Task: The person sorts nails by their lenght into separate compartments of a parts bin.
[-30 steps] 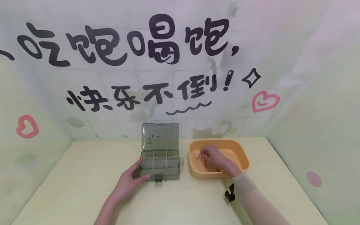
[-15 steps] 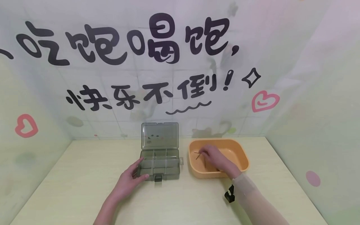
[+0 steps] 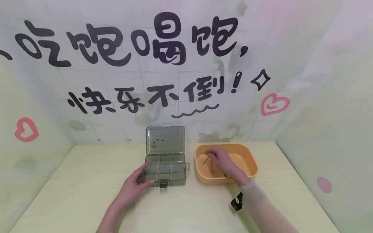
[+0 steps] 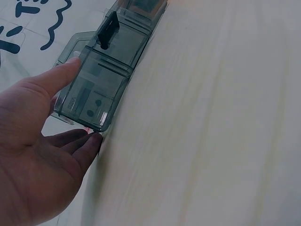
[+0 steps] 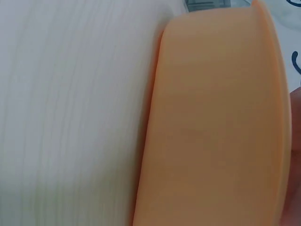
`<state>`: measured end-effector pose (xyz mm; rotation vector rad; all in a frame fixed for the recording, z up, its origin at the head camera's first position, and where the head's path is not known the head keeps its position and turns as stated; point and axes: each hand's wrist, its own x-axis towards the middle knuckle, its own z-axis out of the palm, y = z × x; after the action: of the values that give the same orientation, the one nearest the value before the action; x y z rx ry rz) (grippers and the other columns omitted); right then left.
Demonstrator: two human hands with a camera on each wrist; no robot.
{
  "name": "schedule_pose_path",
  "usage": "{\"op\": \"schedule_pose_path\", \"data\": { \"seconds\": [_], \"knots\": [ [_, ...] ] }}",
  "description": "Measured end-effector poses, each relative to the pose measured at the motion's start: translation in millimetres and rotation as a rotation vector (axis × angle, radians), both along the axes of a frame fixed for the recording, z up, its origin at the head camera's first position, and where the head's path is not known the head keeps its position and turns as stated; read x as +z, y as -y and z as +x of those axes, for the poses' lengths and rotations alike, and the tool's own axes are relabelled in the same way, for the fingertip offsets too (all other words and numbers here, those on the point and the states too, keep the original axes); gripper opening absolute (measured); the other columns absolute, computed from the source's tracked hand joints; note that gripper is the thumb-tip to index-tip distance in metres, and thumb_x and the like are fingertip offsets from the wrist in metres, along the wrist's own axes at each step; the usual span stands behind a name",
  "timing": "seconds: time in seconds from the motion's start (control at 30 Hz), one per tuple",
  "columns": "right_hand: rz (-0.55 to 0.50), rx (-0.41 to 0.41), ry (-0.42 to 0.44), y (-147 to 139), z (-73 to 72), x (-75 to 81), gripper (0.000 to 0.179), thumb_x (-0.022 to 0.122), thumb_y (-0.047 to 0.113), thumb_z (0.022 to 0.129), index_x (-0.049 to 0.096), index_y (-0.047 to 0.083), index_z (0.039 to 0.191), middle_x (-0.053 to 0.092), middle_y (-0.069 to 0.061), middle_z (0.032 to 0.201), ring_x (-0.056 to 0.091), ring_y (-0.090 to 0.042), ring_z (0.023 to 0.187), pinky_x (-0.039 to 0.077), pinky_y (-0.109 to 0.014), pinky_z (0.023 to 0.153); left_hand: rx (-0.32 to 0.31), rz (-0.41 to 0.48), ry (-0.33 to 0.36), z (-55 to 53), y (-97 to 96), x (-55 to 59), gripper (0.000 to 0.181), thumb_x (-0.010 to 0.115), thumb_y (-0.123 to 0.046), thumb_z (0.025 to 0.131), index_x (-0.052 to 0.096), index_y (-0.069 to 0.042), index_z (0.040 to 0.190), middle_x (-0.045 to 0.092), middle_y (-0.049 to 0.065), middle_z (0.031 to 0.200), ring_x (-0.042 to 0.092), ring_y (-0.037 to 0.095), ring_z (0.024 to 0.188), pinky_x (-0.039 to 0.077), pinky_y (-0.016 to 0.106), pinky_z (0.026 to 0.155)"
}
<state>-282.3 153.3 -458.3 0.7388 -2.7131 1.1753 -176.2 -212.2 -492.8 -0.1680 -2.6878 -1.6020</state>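
A smoky grey, see-through compartment box (image 3: 164,176) stands with its lid (image 3: 166,139) raised against the wall. My left hand (image 3: 132,189) holds its left end, thumb on the front wall and fingers round the side and back. To the right is an orange plastic tub (image 3: 209,180). My right hand (image 3: 222,161) reaches over its rim and pinches a thin dark stick (image 3: 203,152) between thumb and fingertips. Below the fingertips show another thin stick (image 3: 206,160) and a third thin stick (image 3: 212,166). In the right wrist view the tub's wall (image 5: 211,117) hides most of that hand.
The pale wooden tabletop (image 3: 180,210) ends at a printed back wall (image 3: 128,77), with side walls left and right. A black device (image 3: 237,203) sits at the right wrist. The box's front latch (image 3: 163,183) hangs down.
My right hand has risen slightly within the tub, with the thin stick at its fingertips. The left hand stays on the box. The head view has tilted a little.
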Motion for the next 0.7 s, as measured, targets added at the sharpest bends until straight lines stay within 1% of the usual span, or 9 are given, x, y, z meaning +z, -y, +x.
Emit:
{"op": "schedule_pose_path", "data": {
  "seconds": [0.13, 0.27, 0.37, 0.47, 0.6, 0.7],
  "knots": [
    [-0.057, 0.022, 0.008, 8.1, 7.5, 6.7, 0.017, 0.06, -0.001, 0.101, 0.073, -0.003, 0.111, 0.072, -0.016, 0.109, 0.067, -0.031, 0.101, 0.059, -0.047, 0.088, -0.002, 0.01, 0.024, 1.0, 0.8, 1.2, 0.078, 0.076, -0.027, 0.096, 0.034, -0.013, 0.161, 0.024, 0.025, 0.164, 0.03, 0.049, 0.146, 0.034, 0.052, 0.117],
    [-0.067, 0.071, -0.03, 17.5, 11.6, 9.2, 0.017, 0.062, -0.004, 0.098, 0.074, -0.002, 0.11, 0.073, -0.015, 0.108, 0.066, -0.027, 0.097, 0.059, -0.039, 0.085, -0.005, 0.014, 0.042, 1.5, 1.4, 1.8, 0.078, 0.075, -0.028, 0.096, 0.033, -0.014, 0.161, 0.023, 0.025, 0.165, 0.028, 0.048, 0.147, 0.034, 0.053, 0.118],
    [-0.052, 0.096, -0.069, 24.6, 14.1, 9.5, 0.016, 0.064, -0.005, 0.096, 0.075, -0.002, 0.108, 0.073, -0.013, 0.104, 0.064, -0.023, 0.09, 0.057, -0.033, 0.079, -0.004, 0.013, 0.04, 1.1, 1.4, 1.1, 0.078, 0.075, -0.027, 0.097, 0.033, -0.014, 0.161, 0.023, 0.024, 0.165, 0.028, 0.048, 0.147, 0.034, 0.053, 0.118],
    [-0.036, 0.111, -0.097, 31.7, 17.4, 10.1, 0.015, 0.064, -0.005, 0.096, 0.075, -0.002, 0.106, 0.073, -0.013, 0.1, 0.061, -0.02, 0.085, 0.055, -0.032, 0.076, -0.004, 0.009, 0.039, 1.1, 1.3, 0.7, 0.078, 0.074, -0.027, 0.097, 0.033, -0.014, 0.161, 0.023, 0.024, 0.165, 0.027, 0.048, 0.147, 0.033, 0.053, 0.118],
    [-0.009, 0.114, -0.084, 39.3, 21.7, 11.7, 0.016, 0.062, -0.004, 0.098, 0.075, -0.003, 0.107, 0.071, -0.014, 0.097, 0.057, -0.018, 0.081, 0.052, -0.032, 0.073, -0.002, 0.009, 0.045, 1.5, 1.3, 1.3, 0.078, 0.074, -0.027, 0.097, 0.033, -0.015, 0.161, 0.023, 0.024, 0.166, 0.027, 0.047, 0.148, 0.033, 0.053, 0.119],
    [0.0, 0.108, -0.068, 44.0, 24.6, 13.4, 0.017, 0.06, -0.003, 0.1, 0.075, -0.003, 0.109, 0.07, -0.015, 0.098, 0.058, -0.019, 0.083, 0.053, -0.033, 0.074, -0.002, 0.011, 0.047, 1.3, 1.3, 1.6, 0.078, 0.074, -0.028, 0.097, 0.033, -0.015, 0.161, 0.023, 0.024, 0.165, 0.027, 0.047, 0.148, 0.033, 0.053, 0.119]
  ]
}}
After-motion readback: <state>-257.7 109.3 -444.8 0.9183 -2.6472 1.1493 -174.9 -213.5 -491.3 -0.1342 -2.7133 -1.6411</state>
